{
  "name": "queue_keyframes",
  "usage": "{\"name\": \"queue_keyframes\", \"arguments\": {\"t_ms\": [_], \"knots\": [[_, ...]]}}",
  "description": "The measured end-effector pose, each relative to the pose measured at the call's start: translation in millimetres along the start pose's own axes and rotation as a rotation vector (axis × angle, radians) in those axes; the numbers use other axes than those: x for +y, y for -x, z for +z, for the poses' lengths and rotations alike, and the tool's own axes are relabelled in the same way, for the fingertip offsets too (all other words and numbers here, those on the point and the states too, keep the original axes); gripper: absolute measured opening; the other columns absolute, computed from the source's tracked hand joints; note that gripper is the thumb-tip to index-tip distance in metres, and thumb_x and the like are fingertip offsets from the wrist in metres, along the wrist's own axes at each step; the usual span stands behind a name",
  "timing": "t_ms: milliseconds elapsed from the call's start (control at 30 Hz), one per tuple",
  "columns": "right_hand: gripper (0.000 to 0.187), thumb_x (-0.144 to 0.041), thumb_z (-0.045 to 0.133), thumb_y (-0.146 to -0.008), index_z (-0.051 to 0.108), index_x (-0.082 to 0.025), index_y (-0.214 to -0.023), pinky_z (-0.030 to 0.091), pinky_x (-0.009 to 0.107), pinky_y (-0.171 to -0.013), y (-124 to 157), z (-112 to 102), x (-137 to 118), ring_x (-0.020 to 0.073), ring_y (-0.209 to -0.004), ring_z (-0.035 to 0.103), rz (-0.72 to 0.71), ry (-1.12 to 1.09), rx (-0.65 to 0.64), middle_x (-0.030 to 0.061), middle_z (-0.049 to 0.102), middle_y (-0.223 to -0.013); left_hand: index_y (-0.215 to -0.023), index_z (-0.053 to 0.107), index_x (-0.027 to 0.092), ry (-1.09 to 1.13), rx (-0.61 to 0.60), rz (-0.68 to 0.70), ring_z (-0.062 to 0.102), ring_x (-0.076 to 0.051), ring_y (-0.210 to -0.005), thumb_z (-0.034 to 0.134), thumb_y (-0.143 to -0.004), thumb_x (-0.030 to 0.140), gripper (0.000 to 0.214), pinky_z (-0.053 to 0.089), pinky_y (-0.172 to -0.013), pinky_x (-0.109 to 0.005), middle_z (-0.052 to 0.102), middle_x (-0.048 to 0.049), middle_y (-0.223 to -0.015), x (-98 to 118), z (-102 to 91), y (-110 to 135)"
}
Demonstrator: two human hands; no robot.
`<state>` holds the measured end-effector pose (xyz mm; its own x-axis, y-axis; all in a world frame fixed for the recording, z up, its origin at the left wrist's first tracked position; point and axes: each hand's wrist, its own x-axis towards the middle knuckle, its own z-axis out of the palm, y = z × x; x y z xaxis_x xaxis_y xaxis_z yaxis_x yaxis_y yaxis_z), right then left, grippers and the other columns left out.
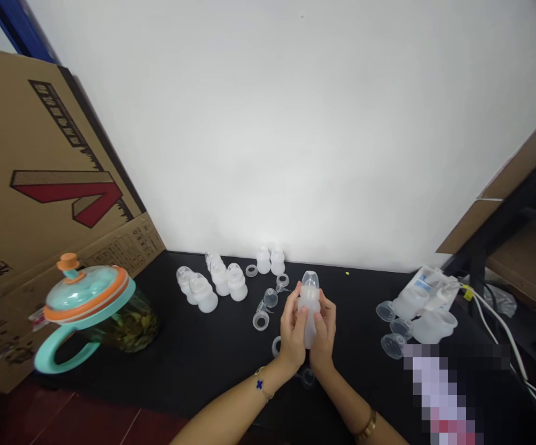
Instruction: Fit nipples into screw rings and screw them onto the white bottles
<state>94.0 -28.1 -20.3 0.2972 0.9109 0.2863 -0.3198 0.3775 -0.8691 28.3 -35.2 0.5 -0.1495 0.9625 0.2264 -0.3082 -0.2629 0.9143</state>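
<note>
A white baby bottle (pixel 311 303) with a clear dome cap stands upright between my two hands, over the black table. My left hand (pixel 292 327) is wrapped round its left side, thumb on the front. From the right, my right hand (pixel 324 327) grips the same bottle, its thumb also pressed to the front. Left of my hands lie loose collar rings (pixel 261 320) and clear caps (pixel 270 298). Another ring (pixel 276 347) is partly hidden behind my left wrist, and a clear cap (pixel 308 378) lies between my forearms.
Several capped bottles (pixel 203 293) stand at the left back, and two bottles without caps (pixel 277 261) near the wall. A large lidded jug (pixel 133 321) is at the left, beside a cardboard box (pixel 26 136). Bottle bodies (pixel 434 326), clear caps (pixel 392 346) and white cables (pixel 504 327) lie at the right.
</note>
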Motion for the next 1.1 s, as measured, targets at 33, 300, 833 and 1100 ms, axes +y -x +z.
{"name": "queue_keyframes", "arguments": {"t_ms": [33,300,833,1100], "knots": [[0.047,-0.052,0.062,-0.088,0.057,-0.025,-0.126,0.051,0.042,-0.086,0.2,-0.2,0.2,0.0267,-0.099,0.065,-0.002,-0.001,0.000,0.0093,0.066,-0.115,-0.145,0.048,0.022,-0.004,-0.005,0.005,0.050,-0.030,-0.135,0.054,-0.095,0.049,0.057,0.042,-0.111,-0.040,0.055,-0.0119,-0.145,-0.1,-0.3,0.2],[0.049,-0.056,0.059,-0.088,0.056,-0.026,-0.126,0.051,0.043,-0.086,1.1,0.0,0.6,0.0276,-0.099,0.064,-0.008,0.026,0.014,0.0089,0.066,-0.115,-0.142,0.052,0.023,0.011,0.006,0.005,0.059,-0.030,-0.123,0.057,-0.093,0.051,0.056,0.047,-0.104,-0.039,0.059,-0.0110,-0.140,3.5,1.4,0.5],[0.050,-0.056,0.060,-0.087,0.056,-0.026,-0.126,0.049,0.042,-0.088,-1.6,-2.0,4.2,0.0273,-0.103,0.064,-0.035,0.014,0.024,0.0090,0.065,-0.119,-0.138,0.054,0.020,0.003,0.012,-0.051,0.065,-0.028,-0.110,0.058,-0.092,0.052,0.056,0.051,-0.096,-0.036,0.067,-0.0120,-0.125,6.5,0.9,-0.3],[0.054,-0.059,0.056,-0.088,0.054,-0.024,-0.129,0.052,0.041,-0.083,-4.8,1.5,-0.9,0.0277,-0.103,0.065,0.017,0.045,0.000,0.0107,0.065,-0.120,-0.149,0.040,0.021,0.003,-0.004,-0.061,0.068,-0.026,-0.102,0.053,-0.095,0.054,0.064,0.052,-0.092,-0.036,0.070,-0.0103,-0.114,6.8,2.9,-1.2]]}}
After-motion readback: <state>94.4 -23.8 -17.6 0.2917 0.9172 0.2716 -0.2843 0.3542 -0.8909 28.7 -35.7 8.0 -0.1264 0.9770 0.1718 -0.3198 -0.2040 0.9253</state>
